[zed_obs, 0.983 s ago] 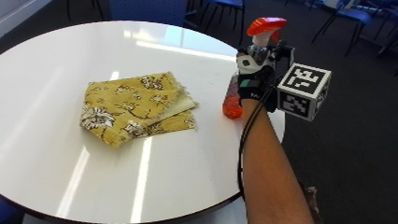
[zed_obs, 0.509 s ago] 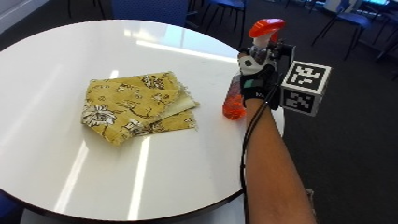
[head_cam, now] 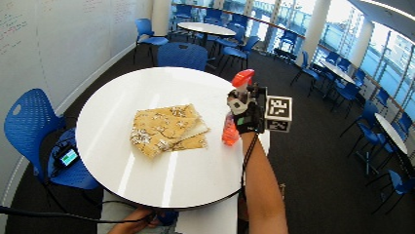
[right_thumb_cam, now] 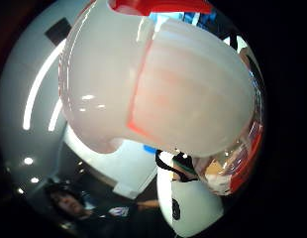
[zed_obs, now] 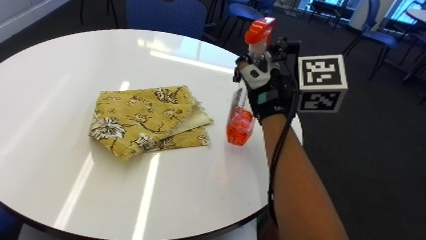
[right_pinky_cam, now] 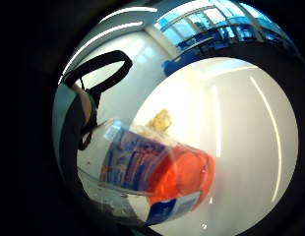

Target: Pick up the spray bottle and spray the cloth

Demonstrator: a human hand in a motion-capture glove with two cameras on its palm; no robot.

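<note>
**Q:** One hand is at work; what does it hold?

**A:** The gloved right hand (zed_obs: 269, 95) has its fingers curled round the neck of the spray bottle (zed_obs: 241, 122), just below the orange trigger head (zed_obs: 258, 29). The bottle is upright, its orange lower body showing beside the wrist and its head standing above the knuckles.

**Q:** Where is the bottle in relation to the table?

**A:** It is near the right-hand edge of the round white table (zed_obs: 80, 60), on the side where the forearm reaches in. Whether its base touches the surface or hangs just above it cannot be told from the outside view.

**Q:** And the cloth?

**A:** The yellow flowered cloth (zed_obs: 146, 121) lies folded flat towards the middle of the table, just beside the bottle but apart from it, on the side away from the hand.

**Q:** What do the palm views add?

**A:** On the little-finger side, the bottle's labelled clear wall and orange liquid (right_pinky_cam: 157, 172) lie close to the palm, with the cloth (right_pinky_cam: 161, 120) beyond on the white surface. On the thumb side, the white shroud of the trigger head (right_thumb_cam: 163, 84) fills most of the view.

**Q:** Anything else nearby?

**A:** Blue chairs (head_cam: 29, 131) stand around the table.
</note>
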